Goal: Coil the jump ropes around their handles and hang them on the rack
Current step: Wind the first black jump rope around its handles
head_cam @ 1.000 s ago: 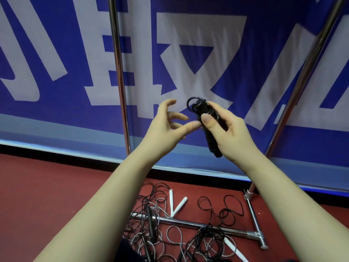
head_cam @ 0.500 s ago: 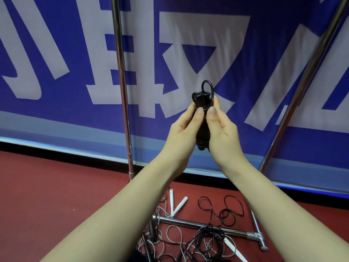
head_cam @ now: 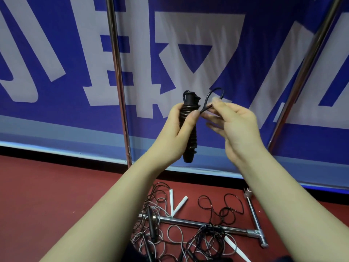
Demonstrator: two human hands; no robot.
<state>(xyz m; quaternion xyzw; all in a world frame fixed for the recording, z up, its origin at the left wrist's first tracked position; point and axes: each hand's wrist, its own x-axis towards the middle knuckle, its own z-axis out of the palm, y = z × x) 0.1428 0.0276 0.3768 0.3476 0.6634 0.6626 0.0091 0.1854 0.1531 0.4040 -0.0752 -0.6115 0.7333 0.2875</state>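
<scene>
The black jump rope [head_cam: 189, 127], its cord wound in tight turns around the paired handles, stands nearly upright in the left hand [head_cam: 174, 129]. That hand's fingers are closed around the upper half of the bundle, the thumb [head_cam: 190, 120] pressed across the coils on the near side, and the bare handle ends stick out above and below the grip. Just right of the thumb tip, a short free loop of cord [head_cam: 213, 97] comes off the coils and curls upward. The right hand [head_cam: 238, 127] pinches the base of this loop between thumb and forefinger, its other fingers spread loosely and blurred. Behind both hands hangs a blue banner [head_cam: 245, 44] with large white characters, crossed by the rack's chrome uprights [head_cam: 118, 72]. Far below the fingers, on the red floor [head_cam: 47, 186], more loose ropes [head_cam: 188, 229] in black and white lie tangled over the rack's base bar [head_cam: 236, 230].
</scene>
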